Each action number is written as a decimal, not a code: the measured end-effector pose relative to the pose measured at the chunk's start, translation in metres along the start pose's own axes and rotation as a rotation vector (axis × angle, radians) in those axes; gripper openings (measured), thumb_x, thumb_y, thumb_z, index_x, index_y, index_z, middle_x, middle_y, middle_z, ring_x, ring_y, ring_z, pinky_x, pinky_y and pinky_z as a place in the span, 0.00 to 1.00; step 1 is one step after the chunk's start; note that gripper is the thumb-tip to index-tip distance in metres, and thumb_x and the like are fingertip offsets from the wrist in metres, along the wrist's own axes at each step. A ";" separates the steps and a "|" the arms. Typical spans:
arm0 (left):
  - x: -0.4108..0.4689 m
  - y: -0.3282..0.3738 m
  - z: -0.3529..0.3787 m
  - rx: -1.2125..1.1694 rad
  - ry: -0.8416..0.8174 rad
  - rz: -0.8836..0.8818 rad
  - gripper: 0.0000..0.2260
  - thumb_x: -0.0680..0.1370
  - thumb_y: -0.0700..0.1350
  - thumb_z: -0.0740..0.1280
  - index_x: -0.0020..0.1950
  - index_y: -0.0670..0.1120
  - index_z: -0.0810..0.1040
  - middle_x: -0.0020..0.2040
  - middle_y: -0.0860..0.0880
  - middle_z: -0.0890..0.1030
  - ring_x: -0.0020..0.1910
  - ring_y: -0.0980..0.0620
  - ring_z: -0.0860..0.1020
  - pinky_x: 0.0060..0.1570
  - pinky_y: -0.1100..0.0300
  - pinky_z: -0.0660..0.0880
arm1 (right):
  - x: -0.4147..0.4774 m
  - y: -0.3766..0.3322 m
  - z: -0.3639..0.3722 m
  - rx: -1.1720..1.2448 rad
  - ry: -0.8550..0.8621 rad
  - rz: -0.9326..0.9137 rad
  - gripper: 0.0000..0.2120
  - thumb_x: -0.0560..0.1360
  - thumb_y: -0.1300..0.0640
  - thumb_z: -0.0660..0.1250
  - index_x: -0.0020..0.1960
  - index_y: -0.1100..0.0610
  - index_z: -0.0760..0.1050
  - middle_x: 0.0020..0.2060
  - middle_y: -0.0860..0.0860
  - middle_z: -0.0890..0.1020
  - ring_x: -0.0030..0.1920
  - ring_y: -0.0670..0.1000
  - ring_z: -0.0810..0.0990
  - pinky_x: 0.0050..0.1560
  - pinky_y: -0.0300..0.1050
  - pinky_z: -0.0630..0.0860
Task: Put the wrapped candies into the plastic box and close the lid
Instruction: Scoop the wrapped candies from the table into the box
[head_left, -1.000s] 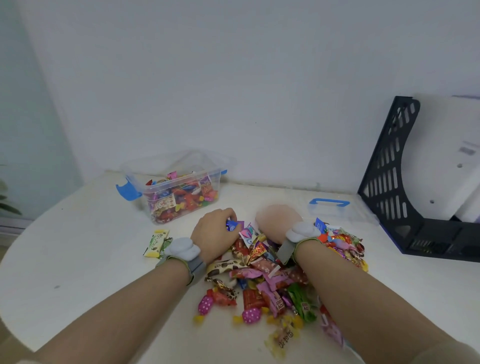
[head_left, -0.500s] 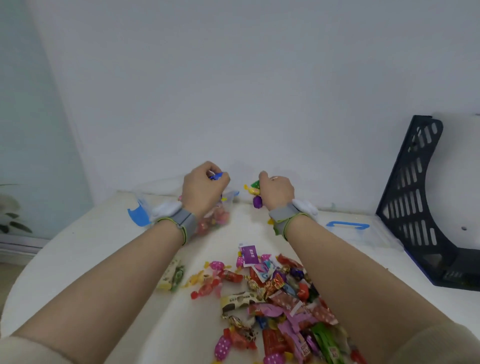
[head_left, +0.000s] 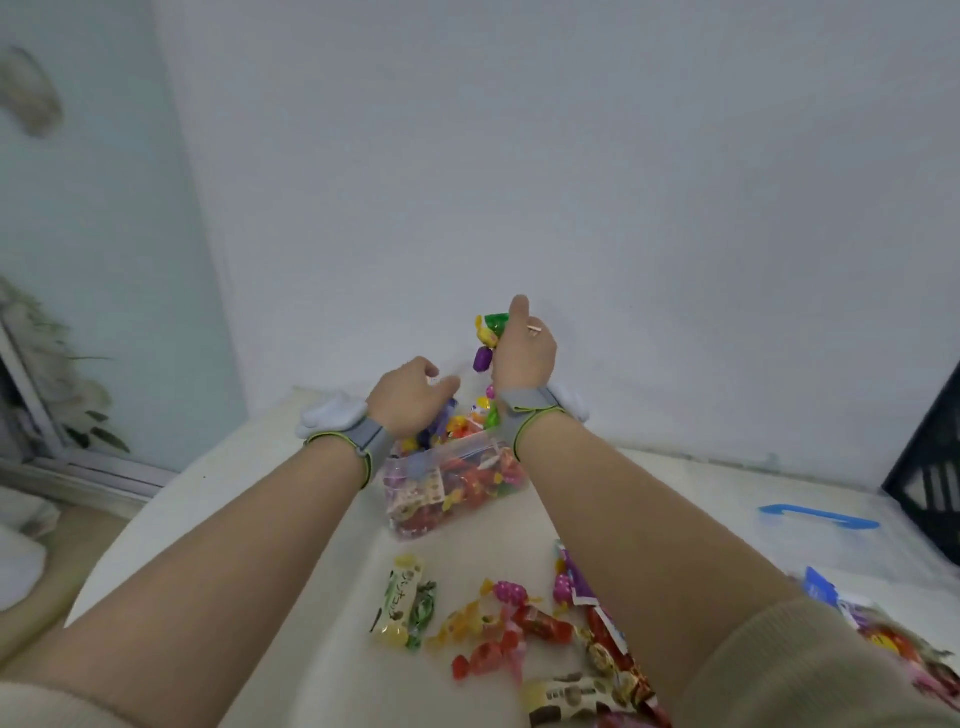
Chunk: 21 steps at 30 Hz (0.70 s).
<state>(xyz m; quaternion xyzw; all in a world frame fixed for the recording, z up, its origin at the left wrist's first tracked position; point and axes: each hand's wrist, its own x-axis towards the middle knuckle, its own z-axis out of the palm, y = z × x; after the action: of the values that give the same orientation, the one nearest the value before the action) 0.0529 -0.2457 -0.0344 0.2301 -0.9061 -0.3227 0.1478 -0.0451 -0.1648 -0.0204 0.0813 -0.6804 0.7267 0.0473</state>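
Right hand (head_left: 522, 356) now sits higher above box (head_left: 460, 491) — fingers grip candies (head_left: 491, 332); left hand (head_left: 410, 400) over box, fingers curled, contents indeterminate.

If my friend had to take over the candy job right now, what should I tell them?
Left hand: curled over the box; I can't tell if it holds anything.
Right hand: raised above the box, gripping a few candies.
Box: open, partly filled.
Lid: lying off to the right.
Left to do: drop these in, gather the loose candies, close the lid.
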 end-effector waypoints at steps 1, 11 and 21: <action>0.000 -0.001 -0.001 0.092 0.002 0.019 0.19 0.82 0.54 0.58 0.68 0.44 0.73 0.59 0.43 0.82 0.60 0.42 0.78 0.61 0.50 0.74 | 0.001 0.004 0.002 -0.040 -0.021 -0.007 0.21 0.77 0.42 0.57 0.41 0.58 0.77 0.37 0.55 0.82 0.41 0.58 0.78 0.47 0.50 0.74; -0.012 -0.007 -0.010 0.469 0.202 -0.187 0.18 0.79 0.39 0.59 0.68 0.48 0.73 0.66 0.43 0.73 0.69 0.42 0.66 0.66 0.50 0.64 | 0.003 0.004 -0.015 -0.530 -0.313 0.013 0.18 0.78 0.54 0.58 0.52 0.62 0.83 0.49 0.55 0.85 0.46 0.55 0.78 0.46 0.42 0.71; -0.022 -0.002 0.009 0.103 0.112 0.026 0.26 0.74 0.32 0.61 0.71 0.45 0.73 0.71 0.45 0.73 0.69 0.46 0.72 0.63 0.55 0.71 | -0.010 0.016 -0.055 -0.831 -0.280 -0.029 0.21 0.76 0.55 0.60 0.27 0.57 0.59 0.22 0.50 0.65 0.24 0.52 0.62 0.29 0.41 0.57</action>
<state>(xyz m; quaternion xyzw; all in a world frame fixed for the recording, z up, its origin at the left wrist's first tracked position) 0.0684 -0.2314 -0.0454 0.2432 -0.9147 -0.2603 0.1906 -0.0413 -0.1108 -0.0415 0.1628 -0.9137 0.3723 -0.0063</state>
